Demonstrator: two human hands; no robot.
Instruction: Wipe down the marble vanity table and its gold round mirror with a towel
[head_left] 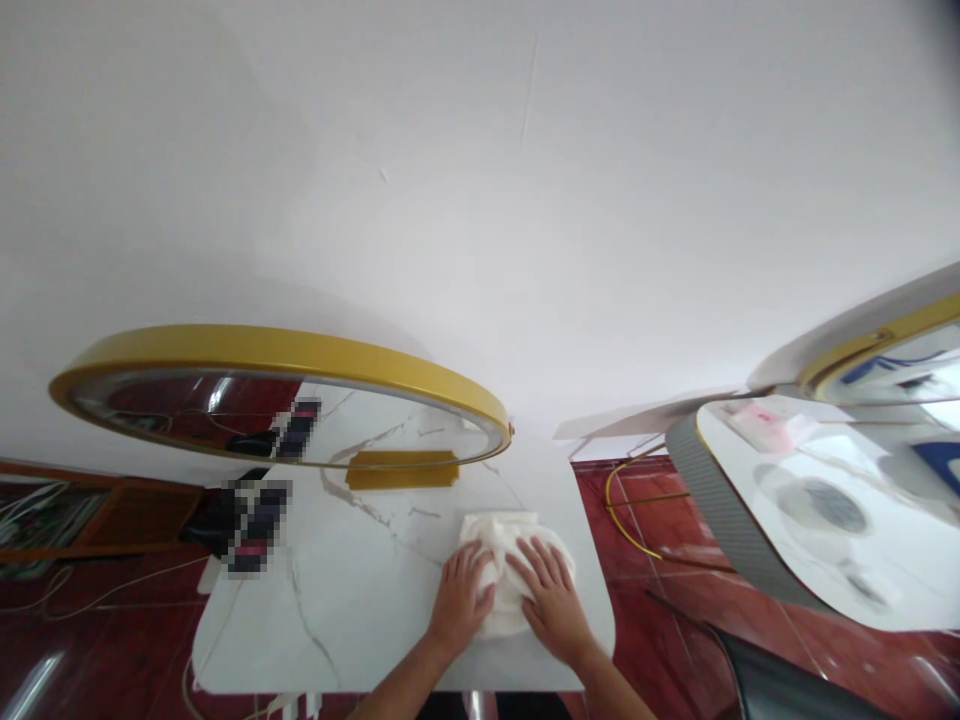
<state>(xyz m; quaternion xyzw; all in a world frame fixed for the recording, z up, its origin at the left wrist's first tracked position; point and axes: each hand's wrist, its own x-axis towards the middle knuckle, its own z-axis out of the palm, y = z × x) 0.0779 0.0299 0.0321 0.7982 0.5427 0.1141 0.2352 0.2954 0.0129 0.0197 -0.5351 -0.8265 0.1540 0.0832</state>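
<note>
A white cloth (501, 590), loosely folded with a wrinkled middle, lies on the right part of a white marble-patterned table (352, 600). My left hand (459, 595) rests on the cloth's left side, palm down, fingers pointing forward and slightly bent, thumb toward the middle. On the right side of the cloth, my right hand (553, 600) lies palm down with its fingers spread. Both hands touch the cloth from above, and the parts beneath them are hidden.
A gold-framed round mirror (300, 350) stands at the back on a gold base (405, 470). Blurred dark items (259, 525) sit at the table's left edge. To the right are another white table (757, 480) and a black chair (780, 670) on the red tiled floor (637, 630).
</note>
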